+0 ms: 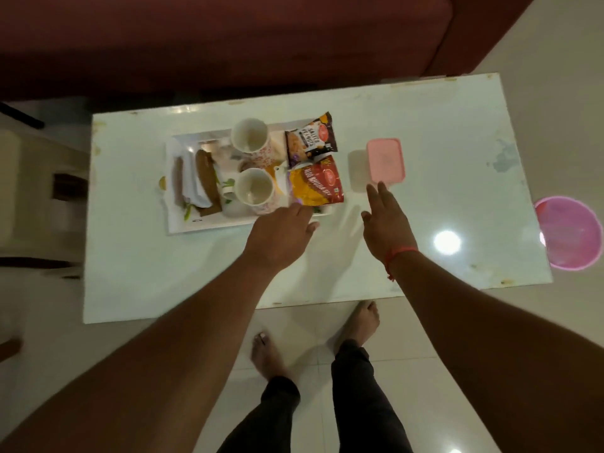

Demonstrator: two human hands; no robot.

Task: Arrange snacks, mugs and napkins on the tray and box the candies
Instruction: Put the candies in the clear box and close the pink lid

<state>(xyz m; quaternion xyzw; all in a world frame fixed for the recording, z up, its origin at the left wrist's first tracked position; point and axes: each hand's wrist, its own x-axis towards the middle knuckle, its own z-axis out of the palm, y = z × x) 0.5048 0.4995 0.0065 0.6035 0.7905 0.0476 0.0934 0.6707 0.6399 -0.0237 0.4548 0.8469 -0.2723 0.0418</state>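
Right hand, fingers spread and empty, reaches just short of the pink-lidded box.

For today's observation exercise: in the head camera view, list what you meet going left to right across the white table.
Folded napkins → mugs → snack packets → pink-lidded box, with a pink round mat on the floor beyond the table's edge.

Left hand covers the tray's near-right corner; fingertips out of sight behind its back. Pack text at frame centre mostly too blurred to read, esp. the orange pack. Napkins at centre-left smeared, folds unclear. Pink disc cut by right edge. Both forearms run off the bottom.
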